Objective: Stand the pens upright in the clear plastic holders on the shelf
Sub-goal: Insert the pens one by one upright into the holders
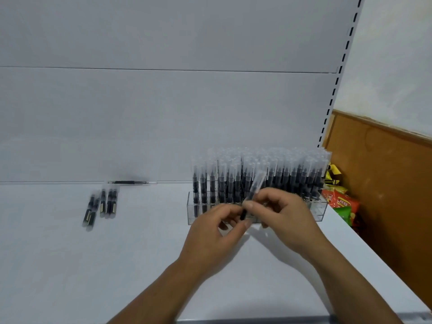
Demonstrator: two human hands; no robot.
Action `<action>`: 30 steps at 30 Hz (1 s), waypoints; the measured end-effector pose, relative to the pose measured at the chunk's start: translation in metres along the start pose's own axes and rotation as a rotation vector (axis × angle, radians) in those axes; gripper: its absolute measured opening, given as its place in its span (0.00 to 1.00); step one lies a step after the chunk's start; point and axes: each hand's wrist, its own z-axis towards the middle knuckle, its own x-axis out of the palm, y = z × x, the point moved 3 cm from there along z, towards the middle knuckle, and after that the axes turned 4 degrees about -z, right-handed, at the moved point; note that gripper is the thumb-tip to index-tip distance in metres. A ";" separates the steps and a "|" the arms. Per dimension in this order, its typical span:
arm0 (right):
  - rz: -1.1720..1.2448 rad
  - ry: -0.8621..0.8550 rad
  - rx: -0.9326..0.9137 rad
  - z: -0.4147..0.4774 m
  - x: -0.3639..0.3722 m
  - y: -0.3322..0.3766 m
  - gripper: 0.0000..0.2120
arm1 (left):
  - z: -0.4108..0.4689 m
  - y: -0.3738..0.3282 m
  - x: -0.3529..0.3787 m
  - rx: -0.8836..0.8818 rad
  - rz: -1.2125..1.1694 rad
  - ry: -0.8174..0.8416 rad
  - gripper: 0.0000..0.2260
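Note:
A clear plastic holder (pixel 194 212) stands on the white shelf at centre right, packed with several upright black pens (pixel 236 183) with clear caps. In front of it both my hands hold one black pen (pixel 254 185), tilted with its clear cap up and to the right. My left hand (pixel 215 230) pinches the pen's lower end. My right hand (pixel 282 213) pinches the barrel just above, thumb and forefinger on it. Several loose pens (pixel 102 204) lie flat on the shelf at the left. A thin black refill (pixel 131 182) lies against the back panel.
The white shelf (pixel 93 265) ends at a grey front edge (pixel 257 320) at the bottom. A slotted upright (pixel 336 85) bounds the right side. Colourful snack packets (pixel 341 202) lie beyond the shelf's right end, against a brown wooden panel (pixel 385 183).

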 end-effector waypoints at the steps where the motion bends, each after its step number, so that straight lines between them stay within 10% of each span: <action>1: 0.047 -0.052 0.010 0.001 -0.007 0.000 0.05 | -0.001 -0.001 -0.001 0.040 0.088 -0.038 0.10; 8: -0.128 -0.466 -0.013 0.020 -0.060 -0.006 0.03 | -0.004 -0.003 0.002 0.175 0.572 -0.057 0.19; 30: -0.498 -0.153 0.124 0.011 -0.045 -0.020 0.02 | -0.005 -0.001 0.004 0.152 0.620 -0.018 0.19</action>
